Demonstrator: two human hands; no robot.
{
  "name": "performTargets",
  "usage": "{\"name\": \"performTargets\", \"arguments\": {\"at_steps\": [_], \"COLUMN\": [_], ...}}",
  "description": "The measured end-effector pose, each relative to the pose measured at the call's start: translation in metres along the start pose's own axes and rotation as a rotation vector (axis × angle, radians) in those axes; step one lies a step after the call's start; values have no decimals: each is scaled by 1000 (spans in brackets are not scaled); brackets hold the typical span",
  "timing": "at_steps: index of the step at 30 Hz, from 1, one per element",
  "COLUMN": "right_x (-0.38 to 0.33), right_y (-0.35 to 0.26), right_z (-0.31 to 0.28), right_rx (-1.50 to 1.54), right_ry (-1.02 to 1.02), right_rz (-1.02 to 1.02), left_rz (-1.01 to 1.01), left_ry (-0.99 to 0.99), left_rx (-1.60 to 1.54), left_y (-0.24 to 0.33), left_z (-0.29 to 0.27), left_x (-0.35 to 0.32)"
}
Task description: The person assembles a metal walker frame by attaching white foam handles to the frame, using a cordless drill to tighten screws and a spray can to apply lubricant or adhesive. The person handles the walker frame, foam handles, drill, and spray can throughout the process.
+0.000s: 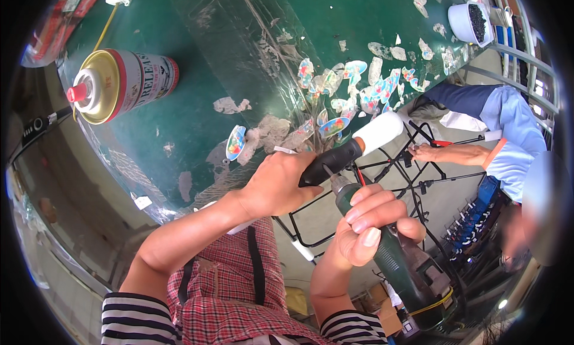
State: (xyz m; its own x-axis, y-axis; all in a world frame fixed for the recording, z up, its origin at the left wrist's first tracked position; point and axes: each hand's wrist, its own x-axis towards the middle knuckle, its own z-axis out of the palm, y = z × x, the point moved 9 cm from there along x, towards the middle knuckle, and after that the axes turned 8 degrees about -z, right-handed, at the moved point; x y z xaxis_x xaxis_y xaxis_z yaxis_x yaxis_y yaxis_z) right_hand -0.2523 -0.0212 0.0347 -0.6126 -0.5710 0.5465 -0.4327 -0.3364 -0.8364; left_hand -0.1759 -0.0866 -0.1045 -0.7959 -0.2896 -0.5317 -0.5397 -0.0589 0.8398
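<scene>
My left hand (pixel 278 182) is closed round a black plastic fitting (pixel 335 164), with an orange-brown band and a white cylindrical sleeve (pixel 381 131) at its far end. Gripped in my right hand (pixel 373 222) is a dark green electric screwdriver (pixel 394 255), its body slanting down to the right. The screwdriver's tip points at the underside of the fitting and appears to touch it; the exact contact is too small to make out. Below and right of my hands extends a frame of thin black tubes (pixel 439 179), with the fitting seemingly on one of its ends.
On the green table (pixel 209 22) at left lies a spray can (pixel 128 85) with a red nozzle. Torn stickers (pixel 353 73) litter the table's near right part. A white tub (pixel 470 23) of small black pieces stands far right. Another person's arm (pixel 460 155) reaches toward the frame.
</scene>
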Motion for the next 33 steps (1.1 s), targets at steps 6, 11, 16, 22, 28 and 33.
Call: {"name": "performTargets", "arguments": {"at_steps": [6,11,16,22,28,33], "right_x": [1,3,2,5,1,0], "right_y": [2,3,-2,-19,-21,-25], "right_z": [-1,-2,-7,-49,-52,-55], "right_rx": [11,51,77,161,185,196], "right_ry": [-29,-27,-38,236,194,196], "right_rz": [-15,0,-38,-21,-28,-17], "left_rz": [-3,10,19,227,360,387], "left_ry": [-8,-5,-153,353,816,756], "left_rx": [20,0,73,282,731,414], "left_y": [-2,-2,5,41,75,67], "left_z": [2,1,-3,-65,-62,-73], "left_x": [1,0,2,73,138,121]}}
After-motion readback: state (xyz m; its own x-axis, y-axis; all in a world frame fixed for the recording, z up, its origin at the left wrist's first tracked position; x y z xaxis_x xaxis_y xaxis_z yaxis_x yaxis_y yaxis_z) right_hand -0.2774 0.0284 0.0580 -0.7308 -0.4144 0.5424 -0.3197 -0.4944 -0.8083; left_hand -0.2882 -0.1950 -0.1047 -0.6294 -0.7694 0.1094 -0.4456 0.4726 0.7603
